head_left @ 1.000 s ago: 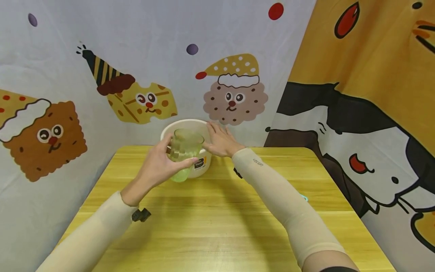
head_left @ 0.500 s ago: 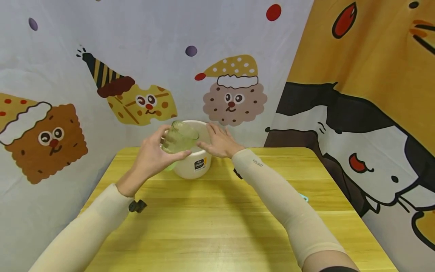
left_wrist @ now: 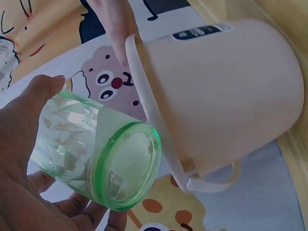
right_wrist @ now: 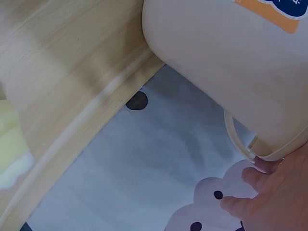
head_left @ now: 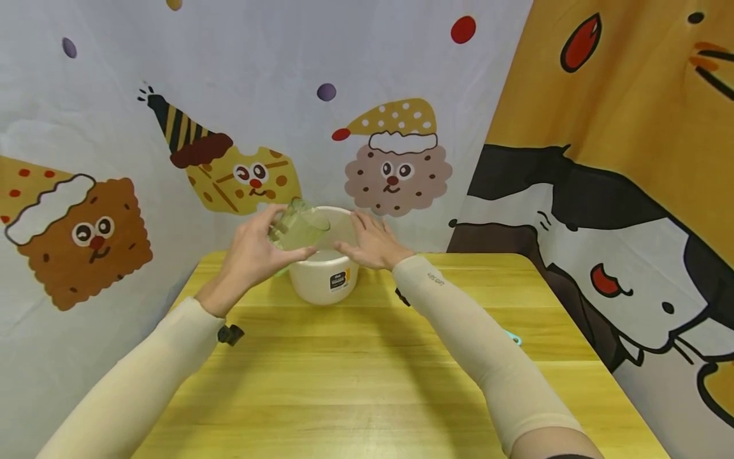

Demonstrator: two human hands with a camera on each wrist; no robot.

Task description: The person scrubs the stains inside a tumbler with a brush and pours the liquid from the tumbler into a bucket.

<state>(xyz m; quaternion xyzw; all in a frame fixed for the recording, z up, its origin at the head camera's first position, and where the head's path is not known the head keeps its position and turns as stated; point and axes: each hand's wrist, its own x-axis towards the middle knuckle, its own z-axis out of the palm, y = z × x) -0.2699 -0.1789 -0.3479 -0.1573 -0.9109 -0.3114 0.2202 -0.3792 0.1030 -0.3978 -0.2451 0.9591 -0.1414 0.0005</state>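
My left hand [head_left: 249, 248] grips a clear green drinking glass [head_left: 301, 229] around its side. The glass is tilted, its mouth leaning right over the opening of a cream plastic bucket [head_left: 321, 284]. In the left wrist view the thick base of the glass [left_wrist: 127, 166] faces the camera, and clear content or faceting shows inside; I cannot tell which. My right hand [head_left: 375, 244] rests on the bucket's right rim, fingers fairly straight and thumb toward the opening. The right wrist view has these fingers [right_wrist: 238, 207] beside the rim and handle. The bucket's inside is mostly hidden.
The bucket stands at the back of a wooden table [head_left: 344, 382], close to a cartoon-printed cloth [head_left: 258, 51]. A small teal item [head_left: 514, 338] is partly hidden behind my right forearm. A yellow and white object [right_wrist: 12, 144] shows at the right wrist view's left edge.
My left hand has moved left and slightly up with the glass, from in front of the bucket to its left rim, tipping the glass further. My right hand has stayed on the rim.
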